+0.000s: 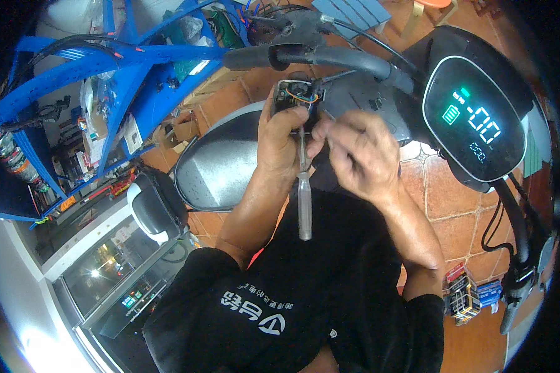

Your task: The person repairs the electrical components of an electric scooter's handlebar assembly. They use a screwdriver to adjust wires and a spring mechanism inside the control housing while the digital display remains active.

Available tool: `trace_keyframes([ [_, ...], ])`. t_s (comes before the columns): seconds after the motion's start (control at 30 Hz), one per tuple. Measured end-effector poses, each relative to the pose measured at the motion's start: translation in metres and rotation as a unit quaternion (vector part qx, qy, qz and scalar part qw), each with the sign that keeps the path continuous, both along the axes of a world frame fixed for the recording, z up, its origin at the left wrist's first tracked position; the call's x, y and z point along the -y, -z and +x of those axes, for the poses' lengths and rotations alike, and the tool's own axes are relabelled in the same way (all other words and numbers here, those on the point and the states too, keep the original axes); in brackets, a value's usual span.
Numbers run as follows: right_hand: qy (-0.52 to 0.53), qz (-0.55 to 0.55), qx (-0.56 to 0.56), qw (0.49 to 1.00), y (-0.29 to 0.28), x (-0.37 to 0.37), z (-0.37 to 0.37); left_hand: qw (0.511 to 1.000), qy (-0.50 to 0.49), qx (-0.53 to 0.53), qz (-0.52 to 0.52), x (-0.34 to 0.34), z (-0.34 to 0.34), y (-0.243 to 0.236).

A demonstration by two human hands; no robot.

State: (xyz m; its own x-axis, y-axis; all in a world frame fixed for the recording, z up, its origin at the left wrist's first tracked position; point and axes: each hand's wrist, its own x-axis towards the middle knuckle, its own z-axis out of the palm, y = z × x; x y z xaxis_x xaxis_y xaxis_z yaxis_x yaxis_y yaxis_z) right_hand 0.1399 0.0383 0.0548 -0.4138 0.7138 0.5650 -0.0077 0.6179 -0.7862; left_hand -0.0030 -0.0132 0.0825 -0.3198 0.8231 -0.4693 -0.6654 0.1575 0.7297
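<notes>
My left hand (277,142) is closed around a small black switch housing (284,98), its open side showing thin coloured wires (303,97). A screwdriver (305,208) with a clear handle hangs below the thumb; its shaft runs up along my left fingers, which seem to pin it against the housing. My right hand (366,155) is just right of the housing, thumb and fingers pinched together. Whatever lies between those fingertips is too small or blurred to tell. Directly above both hands passes the scooter's handlebar (339,59).
A lit dashboard display (476,121) stands at the right. Behind my left arm is the scooter's dark seat (221,165). Blue shelving (121,102) with tools and cables fills the far left. Small boxes (463,298) sit on the tiled floor (445,230) at lower right.
</notes>
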Motion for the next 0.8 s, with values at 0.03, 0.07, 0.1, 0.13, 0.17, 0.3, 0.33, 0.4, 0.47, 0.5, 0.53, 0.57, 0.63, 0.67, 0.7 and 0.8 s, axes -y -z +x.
trace_keyframes([
  [0.03, -0.018, -0.010, -0.006, 1.000, -0.003, 0.006, 0.003, 0.998, 0.012, 0.063, 0.003, 0.000, -0.003, 0.002],
  [0.07, -0.029, -0.016, -0.011, 0.999, -0.002, 0.014, 0.006, 0.992, 0.023, 0.125, 0.006, -0.001, -0.006, 0.002],
  [0.1, -0.040, -0.022, -0.016, 0.999, 0.000, 0.021, 0.007, 0.982, 0.034, 0.187, 0.010, -0.001, -0.009, 0.002],
  [0.13, -0.049, -0.015, -0.012, 0.999, 0.001, 0.027, 0.006, 0.982, 0.035, 0.183, -0.016, -0.003, -0.007, -0.004],
  [0.17, -0.052, -0.010, -0.032, 0.998, 0.001, 0.031, 0.003, 0.974, 0.033, 0.224, -0.024, -0.003, -0.009, -0.005],
  [0.3, -0.051, -0.011, -0.032, 0.998, -0.003, 0.037, -0.004, 0.951, 0.015, 0.304, -0.048, -0.002, -0.008, -0.011],
  [0.33, -0.044, -0.011, -0.033, 0.998, -0.005, 0.036, -0.006, 0.953, 0.018, 0.298, -0.054, 0.000, -0.009, -0.010],
  [0.4, -0.038, -0.017, -0.052, 0.998, -0.011, 0.034, -0.009, 0.959, 0.013, 0.272, -0.072, 0.002, -0.007, -0.014],
  [0.47, -0.035, -0.015, -0.060, 0.997, -0.013, 0.033, -0.009, 0.967, -0.003, 0.234, -0.097, 0.001, 0.002, -0.020],
  [0.5, -0.035, -0.012, -0.060, 0.998, -0.012, 0.033, -0.008, 0.968, -0.011, 0.225, -0.112, 0.000, 0.005, -0.024],
  [0.53, -0.035, -0.009, -0.060, 0.998, -0.013, 0.033, -0.006, 0.968, -0.020, 0.215, -0.128, -0.002, 0.009, -0.030],
  [0.57, -0.032, -0.012, -0.064, 0.997, -0.013, 0.031, -0.005, 0.968, -0.028, 0.205, -0.144, -0.004, 0.012, -0.032],
  [0.63, -0.025, -0.018, -0.071, 0.997, -0.016, 0.028, -0.003, 0.982, -0.016, 0.146, -0.116, -0.002, 0.011, -0.025],
  [0.67, -0.021, -0.014, -0.076, 0.997, -0.016, 0.028, -0.003, 0.988, -0.010, 0.117, -0.102, -0.001, 0.011, -0.022],
  [0.7, -0.030, -0.012, -0.070, 0.997, -0.015, 0.028, -0.001, 0.990, -0.014, 0.097, -0.099, 0.000, 0.012, -0.022],
  [0.8, -0.032, 0.000, -0.063, 0.998, -0.009, 0.030, 0.004, 0.996, -0.024, 0.040, -0.081, 0.001, 0.015, -0.016],
])
